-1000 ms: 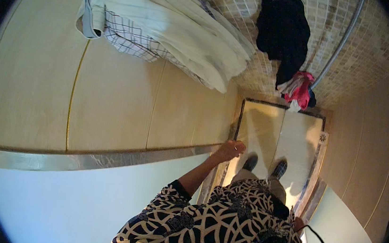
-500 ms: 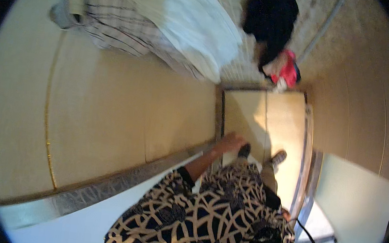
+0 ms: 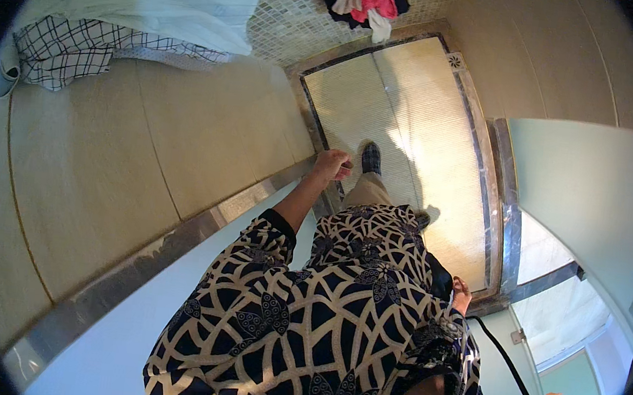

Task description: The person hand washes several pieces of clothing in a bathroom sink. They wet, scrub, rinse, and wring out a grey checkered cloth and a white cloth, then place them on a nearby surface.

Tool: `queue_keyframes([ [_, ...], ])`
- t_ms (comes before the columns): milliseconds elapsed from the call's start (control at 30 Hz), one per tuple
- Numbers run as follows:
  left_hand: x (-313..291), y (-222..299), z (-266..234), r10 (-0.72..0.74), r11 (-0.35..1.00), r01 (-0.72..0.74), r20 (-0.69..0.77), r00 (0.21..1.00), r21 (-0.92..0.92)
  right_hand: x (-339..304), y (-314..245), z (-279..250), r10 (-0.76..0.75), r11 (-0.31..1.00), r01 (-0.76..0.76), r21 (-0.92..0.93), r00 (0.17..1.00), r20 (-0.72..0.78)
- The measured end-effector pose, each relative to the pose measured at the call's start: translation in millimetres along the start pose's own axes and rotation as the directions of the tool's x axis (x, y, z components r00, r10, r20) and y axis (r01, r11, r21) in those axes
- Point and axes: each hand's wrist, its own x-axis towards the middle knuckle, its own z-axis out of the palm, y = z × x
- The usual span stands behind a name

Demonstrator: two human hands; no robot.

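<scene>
My left hand (image 3: 331, 166) hangs in front of my left side, its fingers curled in, with nothing visible in them. It is nearest to the corner where the tan tiled wall meets the dark stone door frame, and touches neither as far as I can see. My right hand (image 3: 462, 294) is low by my right hip, partly covered by my patterned garment (image 3: 352, 301). Only a bit of its fingers shows, so its grip is unclear. A black cable (image 3: 518, 373) runs close below it. My left foot, in a dark checked slipper (image 3: 371, 158), stands on the ribbed floor (image 3: 442, 172).
White cloth (image 3: 198, 4) and a black-and-white checked cloth (image 3: 70, 44) hang along the left wall. Pink, beige and black clothes (image 3: 372, 1) hang or lie ahead by the mosaic wall (image 3: 280, 28). A pale door (image 3: 587, 187) stands at the right. A floor drain (image 3: 455, 59) sits in the far corner.
My left foot has come forward ahead of my right. The ribbed floor fills more of the view, while the clothes have shifted up and to the left. My left hand has swung up and leftward.
</scene>
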Motion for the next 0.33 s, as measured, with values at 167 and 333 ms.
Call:
queue_keyframes([
  [167, -16.1, -14.6, 51.5, 0.005, 0.990, -0.011, 0.042, 0.999, 0.137, 22.6, 47.1, -59.0, -0.008, 0.994, 0.002, -0.112, 0.999, -0.051],
  [333, -44.8, -45.4, 103.4, -0.078, 0.972, 0.066, 0.047, 0.996, 0.227, 31.9, 113.9, -142.2, 0.066, 0.953, -0.045, 0.300, 0.996, -0.061],
])
